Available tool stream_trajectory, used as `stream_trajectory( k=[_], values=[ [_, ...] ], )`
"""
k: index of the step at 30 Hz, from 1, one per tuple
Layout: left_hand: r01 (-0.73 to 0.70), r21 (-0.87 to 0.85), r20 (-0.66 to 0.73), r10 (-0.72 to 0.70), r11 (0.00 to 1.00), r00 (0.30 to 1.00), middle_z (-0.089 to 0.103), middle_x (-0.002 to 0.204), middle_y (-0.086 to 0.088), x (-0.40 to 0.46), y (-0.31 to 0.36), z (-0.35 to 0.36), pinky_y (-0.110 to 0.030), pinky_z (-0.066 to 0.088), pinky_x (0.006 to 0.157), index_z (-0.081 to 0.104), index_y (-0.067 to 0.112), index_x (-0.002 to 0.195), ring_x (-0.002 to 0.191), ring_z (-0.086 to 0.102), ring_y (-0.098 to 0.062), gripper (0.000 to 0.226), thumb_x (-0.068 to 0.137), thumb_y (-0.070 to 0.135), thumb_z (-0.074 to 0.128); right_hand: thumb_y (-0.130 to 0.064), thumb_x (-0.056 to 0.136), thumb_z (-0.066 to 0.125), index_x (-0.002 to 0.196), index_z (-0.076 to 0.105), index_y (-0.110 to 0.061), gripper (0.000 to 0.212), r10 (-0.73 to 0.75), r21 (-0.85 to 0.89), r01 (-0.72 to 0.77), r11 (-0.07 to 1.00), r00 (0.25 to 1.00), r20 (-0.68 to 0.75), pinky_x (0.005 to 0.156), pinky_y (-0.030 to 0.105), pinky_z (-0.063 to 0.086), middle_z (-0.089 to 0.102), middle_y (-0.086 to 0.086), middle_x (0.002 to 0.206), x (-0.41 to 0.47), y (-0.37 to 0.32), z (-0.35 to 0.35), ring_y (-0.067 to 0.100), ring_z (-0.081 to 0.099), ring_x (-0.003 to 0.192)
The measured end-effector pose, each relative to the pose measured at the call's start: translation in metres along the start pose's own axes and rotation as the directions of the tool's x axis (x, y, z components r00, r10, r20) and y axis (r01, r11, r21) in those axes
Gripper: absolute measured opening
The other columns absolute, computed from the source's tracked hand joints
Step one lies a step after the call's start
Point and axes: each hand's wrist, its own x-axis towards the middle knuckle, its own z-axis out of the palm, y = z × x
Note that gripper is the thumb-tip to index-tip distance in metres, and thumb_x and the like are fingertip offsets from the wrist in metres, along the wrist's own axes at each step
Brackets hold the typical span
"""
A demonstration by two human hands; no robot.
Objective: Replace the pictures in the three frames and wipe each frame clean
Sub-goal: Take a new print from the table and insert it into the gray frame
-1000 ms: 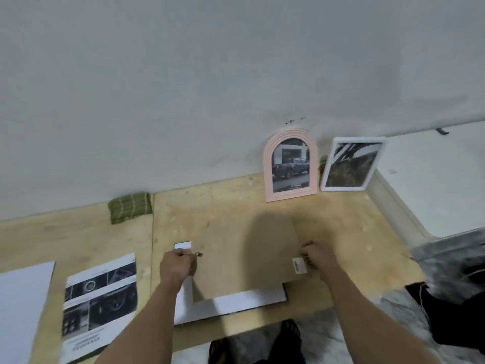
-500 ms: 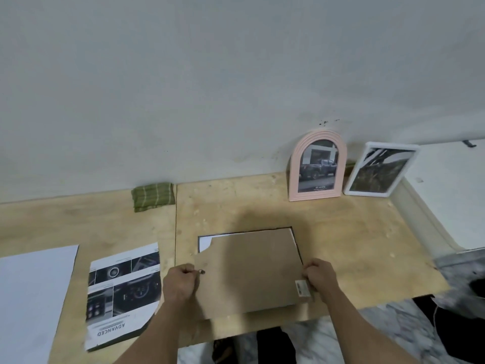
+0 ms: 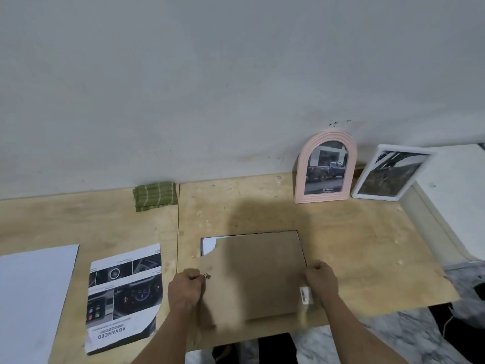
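A brown backing board [image 3: 253, 274] lies flat over a face-down frame near the table's front edge. White paper [image 3: 207, 245] shows at the board's chipped top left corner. My left hand [image 3: 185, 290] grips the board's left edge beside a small metal hook [image 3: 207, 276]. My right hand [image 3: 321, 281] grips the right edge next to a white sticker [image 3: 305, 295]. A pink arched frame [image 3: 325, 168] with a truck picture and a white rectangular frame [image 3: 391, 176] lean on the wall at the back right. A folded green cloth [image 3: 154, 196] lies by the wall.
A printed car-interior page [image 3: 123, 298] lies left of the board, and a large white sheet [image 3: 31, 298] lies at the far left. The plywood table [image 3: 367, 245] ends close behind my hands. A white ledge [image 3: 456, 185] borders the right side.
The board has come down from a tilted, lifted position to lie flat over the frame. Both hands kept their grip on its side edges. The camera view shifted left and down.
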Motion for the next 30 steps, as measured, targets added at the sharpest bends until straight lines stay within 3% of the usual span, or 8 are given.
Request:
stream_trajectory(
  k=[4,7,9,13,20,23,26,30],
  values=[
    [0.089,-0.292,0.029,-0.084,0.952,0.996,0.077,0.103,-0.009,0.0,-0.003,-0.005,-0.039,0.052,0.096,0.081,0.021,0.082,0.101,0.066,-0.033,0.02,0.088,0.006,0.07,-0.008,0.086,0.059,0.094,0.071,-0.002,0.015,0.102,0.286,-0.138,0.948,0.985,0.136,0.084,0.046,0.056,0.073,0.016,0.088,0.012,0.006,-0.003,0.037,0.069,0.085],
    [0.178,-0.44,0.191,-0.102,0.88,0.976,0.074,0.095,-0.02,-0.002,0.002,-0.013,-0.029,0.054,0.059,0.077,0.005,0.089,0.078,0.064,-0.031,0.018,0.091,-0.006,0.063,-0.005,0.089,0.06,0.1,0.066,-0.004,0.013,0.143,0.462,-0.217,0.86,0.971,0.19,0.078,0.043,0.057,0.072,0.023,0.094,0.016,0.002,-0.008,0.039,0.07,0.085],
    [0.183,-0.46,0.247,-0.073,0.869,0.966,0.075,0.095,-0.021,-0.002,0.005,-0.017,-0.026,0.053,0.051,0.075,0.0,0.099,0.076,0.065,-0.03,0.016,0.093,-0.005,0.061,-0.006,0.089,0.063,0.108,0.064,-0.005,0.019,0.139,0.499,-0.225,0.837,0.969,0.204,0.075,0.042,0.057,0.071,0.024,0.096,0.019,-0.002,-0.009,0.039,0.07,0.084],
    [0.172,-0.445,0.237,-0.07,0.879,0.969,0.078,0.095,-0.016,0.007,0.01,-0.019,-0.04,0.056,0.079,0.075,0.003,0.099,0.087,0.071,-0.034,0.013,0.096,0.004,0.062,-0.008,0.088,0.067,0.108,0.066,0.005,0.024,0.117,0.481,-0.193,0.855,0.976,0.184,0.07,0.038,0.056,0.07,0.024,0.097,0.026,-0.016,-0.006,0.036,0.069,0.083],
    [0.152,-0.495,0.075,-0.132,0.855,0.988,0.075,0.098,-0.021,0.02,0.021,-0.03,-0.038,0.056,0.078,0.073,0.004,0.085,0.08,0.067,-0.031,0.018,0.097,0.011,0.062,-0.011,0.085,0.071,0.113,0.062,-0.02,0.031,-0.022,0.288,-0.178,0.941,0.816,0.578,0.061,0.031,0.055,0.07,0.009,0.105,0.003,-0.038,-0.018,0.026,0.066,0.085],
    [0.199,-0.481,0.317,-0.042,0.854,0.948,0.073,0.087,-0.012,0.013,0.025,-0.047,-0.03,0.054,0.055,0.071,0.012,0.108,0.062,0.06,-0.022,0.015,0.1,0.013,0.058,0.001,0.084,0.069,0.117,0.06,-0.01,0.036,-0.061,0.371,-0.16,0.915,0.853,0.518,0.048,0.026,0.053,0.068,0.01,0.099,0.004,-0.041,-0.023,0.021,0.063,0.074],
    [0.306,-0.371,0.608,-0.019,0.877,0.794,0.072,0.079,-0.007,0.01,0.018,-0.06,-0.033,0.059,0.059,0.061,0.03,0.122,0.055,0.064,-0.02,0.038,0.098,0.0,0.057,0.005,0.083,0.068,0.111,0.06,-0.009,0.032,-0.054,0.423,-0.174,0.889,0.879,0.473,0.046,0.025,0.054,0.066,0.009,0.097,0.004,-0.046,-0.029,0.021,0.063,0.074],
    [0.251,-0.358,0.533,-0.024,0.899,0.846,0.076,0.088,-0.011,0.013,0.009,-0.058,-0.037,0.06,0.073,0.061,0.016,0.128,0.067,0.066,-0.022,0.041,0.093,-0.004,0.062,0.004,0.082,0.07,0.107,0.063,-0.002,0.027,-0.059,0.4,-0.147,0.905,0.887,0.457,0.047,0.026,0.056,0.066,0.011,0.094,-0.004,-0.049,-0.029,0.022,0.064,0.074]
  ],
)
